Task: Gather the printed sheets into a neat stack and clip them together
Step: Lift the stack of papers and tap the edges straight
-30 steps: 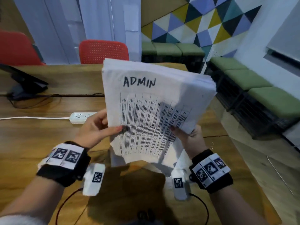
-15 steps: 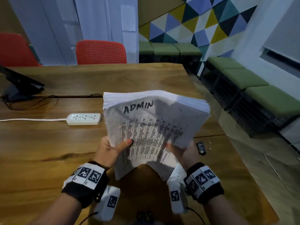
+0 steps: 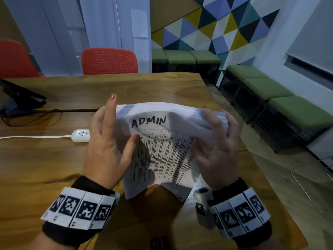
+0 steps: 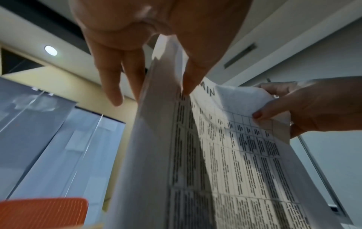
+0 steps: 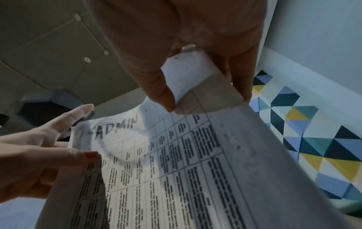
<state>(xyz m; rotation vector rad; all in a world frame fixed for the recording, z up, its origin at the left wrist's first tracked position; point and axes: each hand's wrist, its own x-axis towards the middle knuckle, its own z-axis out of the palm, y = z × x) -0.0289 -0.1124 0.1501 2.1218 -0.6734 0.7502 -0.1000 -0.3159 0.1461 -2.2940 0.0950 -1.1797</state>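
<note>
A thick stack of printed sheets [image 3: 162, 150], its top page a table with "ADMIN" handwritten above it, is held tilted just above the wooden table [image 3: 45, 168]. My left hand [image 3: 108, 145] pinches the stack's left edge: the thumb lies on the front page and straight fingers run up behind. My right hand [image 3: 216, 150] grips the right edge, thumb on the front and fingers over the top corner. The left wrist view shows the stack [image 4: 225, 155] edge-on between thumb and fingers. The right wrist view shows its thick corner [image 5: 195, 86] in the pinch. No clip shows.
A white power strip [image 3: 81, 135] with its cable lies left of the stack. A black monitor stand [image 3: 19, 98] sits far left. Red chairs [image 3: 109, 61] stand behind the table. Green benches [image 3: 270, 91] line the right wall past the table's right edge.
The stack has come down from raised and upright to low over the table. Both hands have slid from its lower edge up to its upper sides. The binder clip near the right hand is now hidden.
</note>
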